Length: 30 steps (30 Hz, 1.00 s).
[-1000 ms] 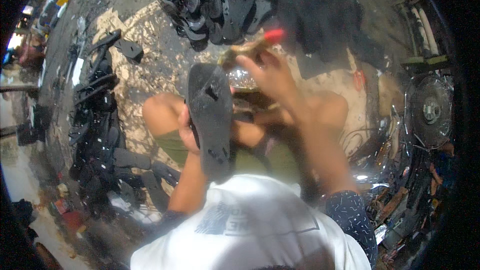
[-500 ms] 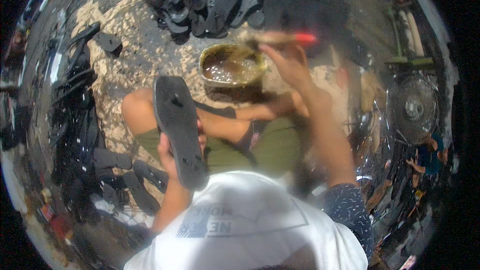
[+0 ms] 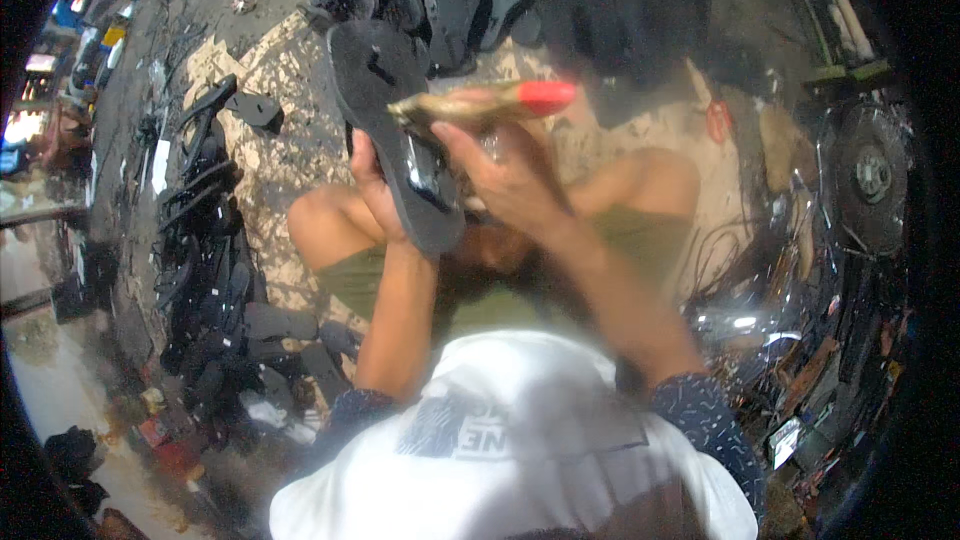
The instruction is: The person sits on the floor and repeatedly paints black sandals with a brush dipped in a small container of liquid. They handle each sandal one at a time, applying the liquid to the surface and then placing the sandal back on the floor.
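Observation:
A black sandal sole is gripped at its side by my left hand, raised and tilted in front of me. A wet, shiny patch shows on its face, toward the near end. My right hand is closed around a brush with a red-tipped handle. The brush's bristle end touches or nearly touches the sole around its middle; motion blur hides which. The bowl of brownish liquid is mostly hidden behind my right hand and the sole.
Many black soles lie heaped at the far side, and more black sandals are piled along the left. A round fan-like wheel stands at the right, near tangled wires and clutter. My crossed legs lie beneath my hands.
My left hand has lifted the sole forward and a little right. My right hand has brought the brush left from above the bowl to the sole. A wet streak now shows on it.

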{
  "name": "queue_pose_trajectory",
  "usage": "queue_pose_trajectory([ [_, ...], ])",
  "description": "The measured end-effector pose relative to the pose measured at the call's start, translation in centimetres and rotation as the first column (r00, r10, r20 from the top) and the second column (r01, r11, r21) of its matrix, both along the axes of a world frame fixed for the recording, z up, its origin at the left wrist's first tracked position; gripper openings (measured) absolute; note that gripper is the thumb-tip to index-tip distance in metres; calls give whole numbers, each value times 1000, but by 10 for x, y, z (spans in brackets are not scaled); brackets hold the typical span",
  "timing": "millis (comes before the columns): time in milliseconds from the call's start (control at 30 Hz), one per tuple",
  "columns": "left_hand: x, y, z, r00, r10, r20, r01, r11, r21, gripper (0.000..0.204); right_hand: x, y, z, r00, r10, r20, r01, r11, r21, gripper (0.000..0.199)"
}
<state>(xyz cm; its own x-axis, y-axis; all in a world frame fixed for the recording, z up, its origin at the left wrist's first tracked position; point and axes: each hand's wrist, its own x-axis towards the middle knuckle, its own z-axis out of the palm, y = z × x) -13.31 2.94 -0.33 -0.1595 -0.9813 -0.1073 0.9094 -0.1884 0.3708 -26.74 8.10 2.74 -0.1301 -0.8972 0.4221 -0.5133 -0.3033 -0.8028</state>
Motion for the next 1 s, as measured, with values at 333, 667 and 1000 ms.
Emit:
queue_pose_trajectory([
  [333,-13,8,17,983,-147,-111,169,957,235,50,-33,-50,15,713,491,501,-514,852,-103,25],
  [667,30,-118,-63,923,-321,213,295,944,145,64,-52,25,22,866,172,470,-352,877,328,24],
  [1000,24,-304,-29,625,4,781,-66,997,48,64,-104,19,14,893,-369,257,304,916,261,33],
])
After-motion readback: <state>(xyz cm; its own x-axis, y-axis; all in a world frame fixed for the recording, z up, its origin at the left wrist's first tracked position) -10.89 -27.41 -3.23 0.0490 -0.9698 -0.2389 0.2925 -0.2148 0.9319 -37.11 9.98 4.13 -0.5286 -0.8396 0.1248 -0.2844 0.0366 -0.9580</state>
